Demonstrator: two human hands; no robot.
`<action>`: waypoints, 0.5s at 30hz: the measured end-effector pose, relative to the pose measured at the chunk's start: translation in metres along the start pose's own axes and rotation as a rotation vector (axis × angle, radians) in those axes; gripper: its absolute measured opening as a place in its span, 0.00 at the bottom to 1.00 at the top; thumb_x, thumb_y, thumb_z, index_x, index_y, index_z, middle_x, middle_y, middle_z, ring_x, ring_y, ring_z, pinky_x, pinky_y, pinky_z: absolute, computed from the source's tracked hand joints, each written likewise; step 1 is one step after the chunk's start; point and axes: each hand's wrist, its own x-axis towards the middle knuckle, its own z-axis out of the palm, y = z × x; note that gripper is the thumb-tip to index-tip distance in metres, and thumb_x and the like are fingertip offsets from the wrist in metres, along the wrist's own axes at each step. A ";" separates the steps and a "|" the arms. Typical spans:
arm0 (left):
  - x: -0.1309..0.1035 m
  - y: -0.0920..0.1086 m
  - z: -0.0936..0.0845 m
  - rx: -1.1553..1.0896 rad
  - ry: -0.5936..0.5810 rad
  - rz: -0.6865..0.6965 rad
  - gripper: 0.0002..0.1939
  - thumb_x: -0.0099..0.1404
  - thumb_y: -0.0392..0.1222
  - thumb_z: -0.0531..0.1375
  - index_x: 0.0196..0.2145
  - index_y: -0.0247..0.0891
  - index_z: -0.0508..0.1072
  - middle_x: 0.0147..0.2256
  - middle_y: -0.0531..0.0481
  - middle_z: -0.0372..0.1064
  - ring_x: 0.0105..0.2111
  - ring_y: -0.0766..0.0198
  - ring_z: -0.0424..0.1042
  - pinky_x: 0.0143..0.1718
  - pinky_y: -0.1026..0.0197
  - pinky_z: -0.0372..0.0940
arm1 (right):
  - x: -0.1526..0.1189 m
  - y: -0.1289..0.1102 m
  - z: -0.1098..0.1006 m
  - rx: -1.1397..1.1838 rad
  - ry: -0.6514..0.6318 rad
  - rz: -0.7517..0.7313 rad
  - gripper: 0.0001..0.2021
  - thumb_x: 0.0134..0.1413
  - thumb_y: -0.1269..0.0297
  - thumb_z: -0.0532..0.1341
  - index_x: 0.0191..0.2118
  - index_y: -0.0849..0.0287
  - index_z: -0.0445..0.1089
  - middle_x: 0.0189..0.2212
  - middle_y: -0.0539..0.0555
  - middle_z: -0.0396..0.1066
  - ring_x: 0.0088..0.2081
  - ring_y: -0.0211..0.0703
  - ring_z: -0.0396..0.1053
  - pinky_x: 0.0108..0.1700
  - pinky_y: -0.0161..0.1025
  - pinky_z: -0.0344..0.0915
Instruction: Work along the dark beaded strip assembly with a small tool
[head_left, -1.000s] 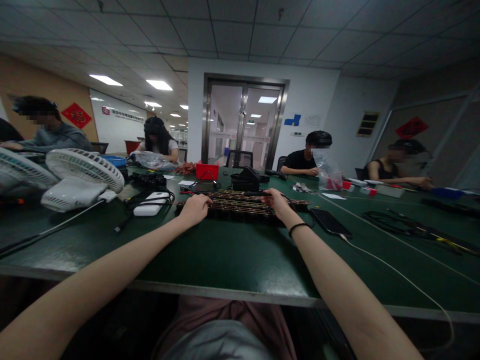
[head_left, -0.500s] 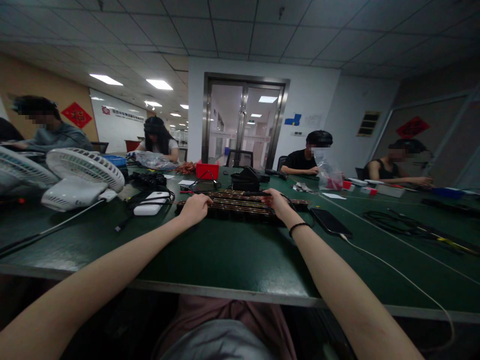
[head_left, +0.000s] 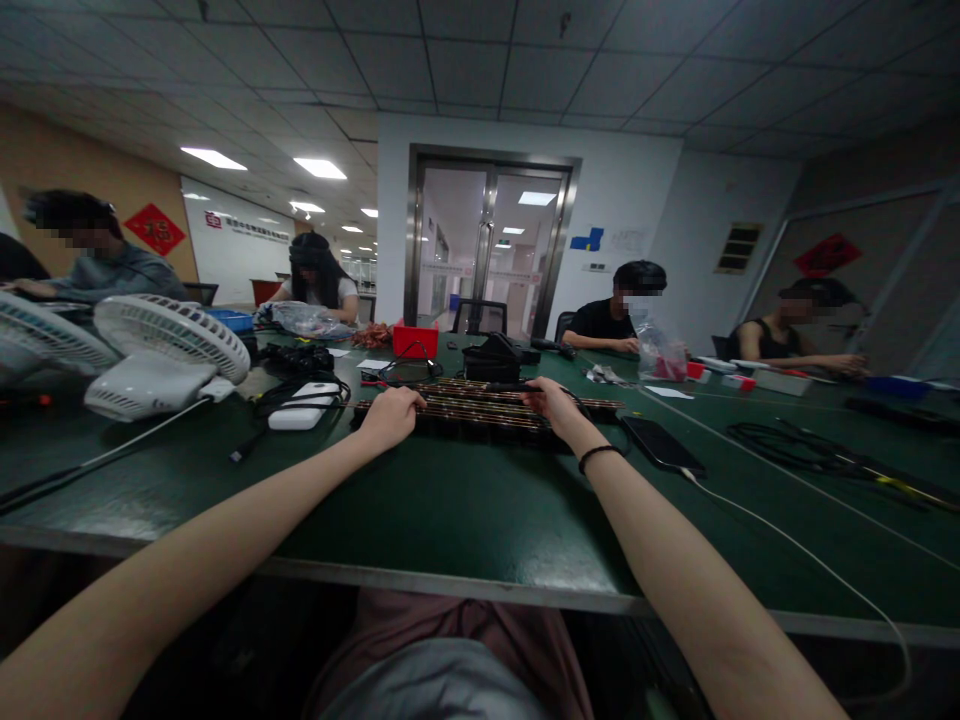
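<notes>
Long strips (head_left: 480, 412) run left to right; right hand (head_left: 551, 402) pinches a left-pointing black tool (head_left: 508, 387); left hand (head_left: 391, 414), grip indeterminable.

Across the green table (head_left: 465, 520) from you stood a red bin (head_left: 416, 341), with a clear plastic bag (head_left: 304, 320) to its left, a white fan (head_left: 169, 350) farther left and nearer you, and a white device (head_left: 304, 407) left of it on your side. Well to the bin's right and closer to you lay a dark-screened phone (head_left: 663, 446), with black cables (head_left: 825, 460) farther right, while a person in a black shirt (head_left: 596, 325) sat off to the bin's right. Behind the bin you faced glass double doors (head_left: 517, 250), and a red diamond sign (head_left: 155, 231) hung far to its left.
</notes>
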 end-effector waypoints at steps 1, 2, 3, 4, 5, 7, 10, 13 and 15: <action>0.000 0.000 0.000 -0.004 0.003 0.000 0.19 0.65 0.29 0.51 0.44 0.37 0.80 0.45 0.43 0.78 0.46 0.52 0.76 0.55 0.50 0.68 | 0.000 0.000 0.000 -0.001 0.003 0.000 0.06 0.53 0.72 0.61 0.27 0.58 0.68 0.20 0.50 0.72 0.22 0.35 0.68 0.26 0.31 0.65; 0.000 -0.001 0.000 -0.006 0.006 -0.001 0.19 0.65 0.29 0.51 0.44 0.37 0.80 0.45 0.43 0.78 0.46 0.52 0.76 0.55 0.50 0.68 | -0.001 0.000 0.001 -0.002 0.006 0.001 0.06 0.53 0.72 0.61 0.27 0.58 0.68 0.20 0.51 0.73 0.22 0.35 0.68 0.26 0.30 0.64; 0.000 -0.001 0.001 -0.008 0.009 -0.005 0.19 0.65 0.29 0.51 0.44 0.37 0.79 0.45 0.43 0.78 0.47 0.52 0.76 0.55 0.50 0.68 | -0.001 -0.001 0.001 -0.002 0.009 0.001 0.06 0.53 0.72 0.61 0.27 0.58 0.68 0.20 0.51 0.73 0.22 0.36 0.68 0.26 0.31 0.64; 0.000 -0.001 0.001 -0.007 0.010 -0.009 0.19 0.65 0.29 0.51 0.44 0.36 0.79 0.45 0.43 0.78 0.47 0.52 0.75 0.55 0.50 0.68 | -0.002 -0.001 0.001 -0.001 0.015 0.003 0.06 0.52 0.72 0.61 0.26 0.57 0.68 0.20 0.51 0.73 0.22 0.36 0.68 0.25 0.31 0.64; 0.000 -0.001 0.001 -0.006 0.012 -0.014 0.19 0.65 0.29 0.51 0.45 0.36 0.79 0.45 0.43 0.78 0.47 0.53 0.75 0.55 0.51 0.68 | -0.002 -0.001 0.002 0.002 0.020 0.005 0.06 0.52 0.72 0.61 0.26 0.57 0.68 0.20 0.51 0.73 0.22 0.36 0.68 0.25 0.31 0.65; 0.001 -0.002 0.002 -0.006 0.015 -0.016 0.18 0.65 0.29 0.52 0.45 0.36 0.79 0.45 0.43 0.78 0.48 0.53 0.75 0.55 0.51 0.68 | -0.002 -0.001 0.002 0.007 0.024 0.007 0.07 0.52 0.72 0.61 0.26 0.56 0.68 0.19 0.50 0.73 0.22 0.37 0.68 0.25 0.31 0.65; 0.000 -0.001 0.001 -0.003 0.014 -0.013 0.17 0.65 0.29 0.52 0.43 0.37 0.79 0.43 0.44 0.78 0.47 0.53 0.76 0.54 0.51 0.68 | -0.001 -0.001 0.001 0.005 0.009 -0.005 0.07 0.52 0.73 0.61 0.25 0.56 0.69 0.19 0.50 0.73 0.21 0.37 0.68 0.25 0.32 0.66; 0.000 0.000 0.001 -0.003 0.006 -0.011 0.17 0.65 0.29 0.52 0.43 0.36 0.79 0.44 0.43 0.78 0.47 0.52 0.76 0.55 0.51 0.68 | -0.001 -0.001 0.000 -0.002 -0.001 -0.014 0.07 0.52 0.72 0.61 0.25 0.56 0.69 0.19 0.50 0.73 0.21 0.37 0.69 0.25 0.32 0.66; 0.000 0.000 0.000 -0.009 0.006 -0.018 0.18 0.66 0.28 0.52 0.44 0.35 0.79 0.44 0.42 0.78 0.47 0.51 0.76 0.55 0.50 0.67 | -0.001 -0.001 0.000 -0.003 0.001 -0.006 0.07 0.52 0.72 0.61 0.25 0.55 0.69 0.19 0.50 0.73 0.21 0.37 0.69 0.25 0.32 0.66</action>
